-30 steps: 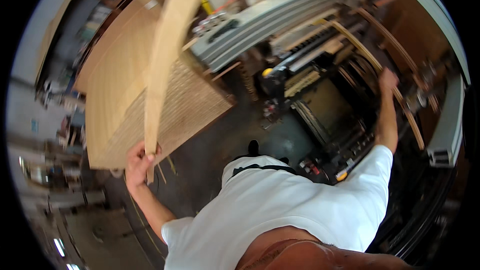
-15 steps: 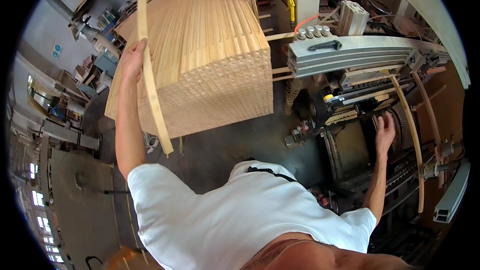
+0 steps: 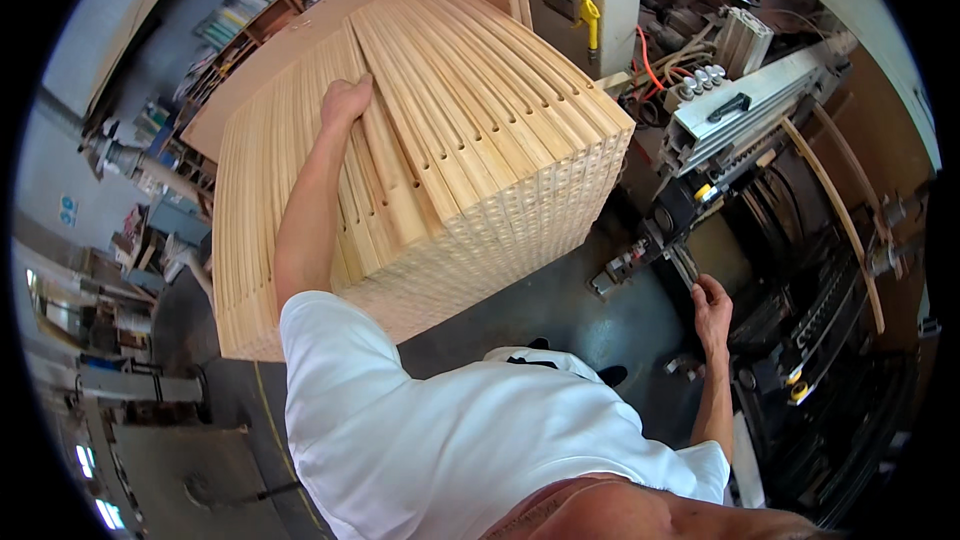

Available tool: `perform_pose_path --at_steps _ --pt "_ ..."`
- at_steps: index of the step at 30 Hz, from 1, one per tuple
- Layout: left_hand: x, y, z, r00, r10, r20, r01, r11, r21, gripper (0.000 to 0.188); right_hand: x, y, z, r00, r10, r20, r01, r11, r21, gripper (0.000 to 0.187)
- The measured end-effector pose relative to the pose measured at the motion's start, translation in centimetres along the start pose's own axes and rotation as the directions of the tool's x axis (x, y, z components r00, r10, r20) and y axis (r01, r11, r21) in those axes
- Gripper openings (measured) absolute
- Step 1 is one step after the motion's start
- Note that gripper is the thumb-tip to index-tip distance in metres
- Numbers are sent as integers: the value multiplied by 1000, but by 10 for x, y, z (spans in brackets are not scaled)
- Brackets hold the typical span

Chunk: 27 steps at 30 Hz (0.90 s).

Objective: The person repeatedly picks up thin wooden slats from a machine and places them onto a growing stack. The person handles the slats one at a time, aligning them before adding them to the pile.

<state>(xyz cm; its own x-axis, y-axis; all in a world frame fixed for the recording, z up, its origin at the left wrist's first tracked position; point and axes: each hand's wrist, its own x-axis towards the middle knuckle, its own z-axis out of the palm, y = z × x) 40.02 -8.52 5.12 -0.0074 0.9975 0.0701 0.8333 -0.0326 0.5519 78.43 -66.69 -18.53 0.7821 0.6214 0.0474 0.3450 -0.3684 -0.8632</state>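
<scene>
A large stack of pale wooden strips fills the upper middle, its top strips lying side by side with small holes near their ends. My left hand lies on top of it, fingers closed round a wooden strip that rests among the others. Part of that strip is under the hand. To the right, my right hand is closed, its fingertips together at the end of a grey metal rail on the machine. Whether anything is between those fingers is hidden.
The machine's aluminium beam stands right of the stack. A curved wooden strip leans at the far right. A yellow air gun hangs on a pillar. Shelves with books stand behind the stack.
My left hand has brought the raised wooden strip down onto the stack. My right hand has moved down and left along the machine, its fingers drawing together. The view has turned toward the stack.
</scene>
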Motion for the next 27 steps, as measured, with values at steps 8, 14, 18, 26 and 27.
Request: perform_pose_path --at_steps 8,14,18,26,27 --pt "66 -10 25 927 376 -6 -368 910 192 49 -92 -28 17 993 -120 5 119 973 -196 30" --pt "14 174 -17 299 934 -196 -948 314 50 40 -168 -107 3 946 -129 -298 106 990 -93 29" --pt "-262 297 -37 14 943 -333 -972 -65 -225 37 -234 -133 8 824 -363 -435 302 931 -206 30" --pt "-648 290 41 -697 685 -212 -275 -528 -804 22 -480 -209 -69 372 -335 -866 -447 752 -483 41" --pt "-671 271 59 -740 653 -161 -202 -444 -873 21 -518 -216 -78 311 -354 -882 -618 629 -471 41"
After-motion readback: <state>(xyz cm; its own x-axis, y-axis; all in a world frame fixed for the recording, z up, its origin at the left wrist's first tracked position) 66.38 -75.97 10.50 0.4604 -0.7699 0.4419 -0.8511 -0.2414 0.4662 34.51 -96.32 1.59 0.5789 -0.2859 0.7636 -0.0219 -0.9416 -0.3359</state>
